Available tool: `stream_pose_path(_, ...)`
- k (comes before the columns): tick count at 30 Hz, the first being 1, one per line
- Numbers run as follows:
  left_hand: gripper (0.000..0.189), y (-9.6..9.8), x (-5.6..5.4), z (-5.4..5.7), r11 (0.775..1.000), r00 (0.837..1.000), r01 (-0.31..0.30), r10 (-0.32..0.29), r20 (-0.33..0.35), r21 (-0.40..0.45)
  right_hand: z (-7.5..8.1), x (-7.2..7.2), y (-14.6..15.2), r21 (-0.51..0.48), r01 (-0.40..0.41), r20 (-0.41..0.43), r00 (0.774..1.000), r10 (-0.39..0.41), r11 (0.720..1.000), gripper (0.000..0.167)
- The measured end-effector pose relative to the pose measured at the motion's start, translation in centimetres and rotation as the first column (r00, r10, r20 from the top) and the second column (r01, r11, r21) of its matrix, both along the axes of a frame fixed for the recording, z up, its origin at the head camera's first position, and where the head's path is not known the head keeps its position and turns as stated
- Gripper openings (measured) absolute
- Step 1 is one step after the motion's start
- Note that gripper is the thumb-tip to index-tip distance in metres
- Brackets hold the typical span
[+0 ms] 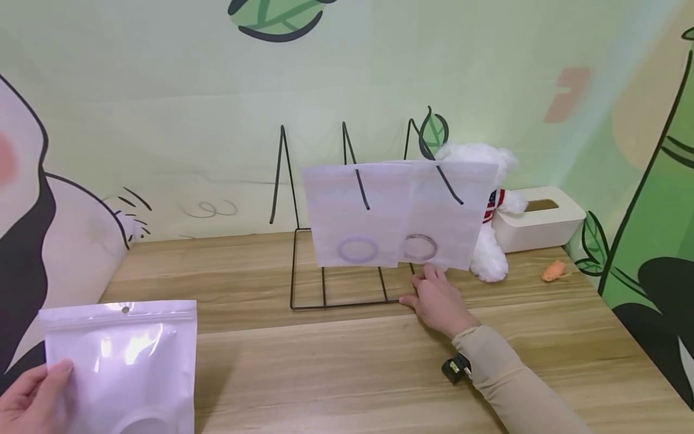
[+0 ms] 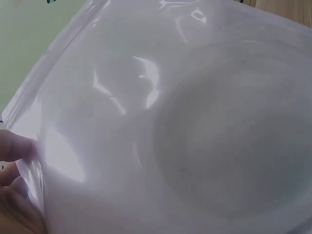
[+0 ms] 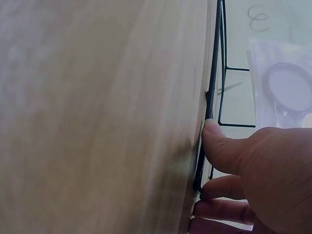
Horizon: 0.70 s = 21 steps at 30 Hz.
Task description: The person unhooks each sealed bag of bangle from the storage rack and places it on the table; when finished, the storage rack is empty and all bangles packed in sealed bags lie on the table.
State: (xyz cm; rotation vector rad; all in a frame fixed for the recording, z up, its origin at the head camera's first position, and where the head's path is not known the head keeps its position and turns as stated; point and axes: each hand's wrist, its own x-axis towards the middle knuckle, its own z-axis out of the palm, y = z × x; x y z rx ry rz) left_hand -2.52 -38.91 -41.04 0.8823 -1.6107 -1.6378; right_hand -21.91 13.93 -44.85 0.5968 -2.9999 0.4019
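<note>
My left hand pinches the left edge of a glossy white zip-top bag, thumb in front. The bag has a hang hole at its top, and a round outline shows low on it; in the left wrist view its surface fills most of the picture. On a black wire display rack, two more white bags hang from hooks: a left bag and a right bag, each with a ring shape near the bottom. My right hand grips the rack's front right corner, thumb against the wire.
Behind the right bag sits a white plush toy. A white tissue box stands at the back right, with a small orange object in front of it. The wooden table meets a painted wall behind.
</note>
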Motion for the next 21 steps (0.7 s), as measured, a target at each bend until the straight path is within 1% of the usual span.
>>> stream_pose_path(1,0.028,0.4,0.0,0.3,1.000,1.000,0.004,-0.003,0.029,-0.013,0.0,0.0,0.0,-0.001,0.001,0.001,1.000,-0.001,1.000,0.052)
stream_pose_path(2,0.031,0.6,0.1,0.7,0.999,0.997,0.013,-0.010,0.077,-0.043,0.0,0.0,0.0,-0.001,0.001,0.004,1.000,-0.001,1.000,0.053)
stream_pose_path(4,0.035,1.1,0.2,1.2,0.998,0.991,0.017,-0.009,0.131,-0.059,0.0,0.0,0.0,0.001,0.001,0.010,1.000,-0.001,1.000,0.054)
stream_pose_path(5,0.036,1.3,0.2,1.4,0.998,0.989,0.021,-0.012,0.147,-0.055,0.0,0.0,0.0,0.004,0.000,0.012,1.000,0.000,1.000,0.054)
stream_pose_path(8,0.036,1.4,0.3,1.6,0.999,0.989,0.021,-0.017,0.149,-0.026,-0.1,0.0,0.1,0.005,0.003,0.015,1.000,-0.004,1.000,0.055)
stream_pose_path(9,0.035,1.4,0.3,1.6,1.000,0.990,0.017,-0.017,0.141,-0.001,0.0,0.1,0.1,0.002,0.005,0.014,1.000,-0.005,1.000,0.054)
stream_pose_path(11,0.036,1.3,0.3,1.3,1.000,0.989,0.015,-0.017,0.145,0.009,0.0,0.1,0.1,-0.001,0.005,0.010,1.000,-0.005,1.000,0.053)
stream_pose_path(16,0.037,0.6,0.4,0.4,1.000,0.980,0.020,-0.020,0.198,0.002,0.1,0.1,0.1,-0.005,0.005,0.009,1.000,-0.005,1.000,0.052)
stream_pose_path(19,0.037,0.0,0.4,-0.1,1.000,0.965,0.028,-0.026,0.260,-0.003,0.1,0.1,0.1,-0.004,0.008,0.018,1.000,-0.008,1.000,0.053)
stream_pose_path(21,0.038,-0.3,0.4,-0.5,0.999,0.951,0.042,-0.031,0.307,-0.028,0.1,0.1,0.2,-0.004,0.005,0.020,1.000,-0.005,1.000,0.053)
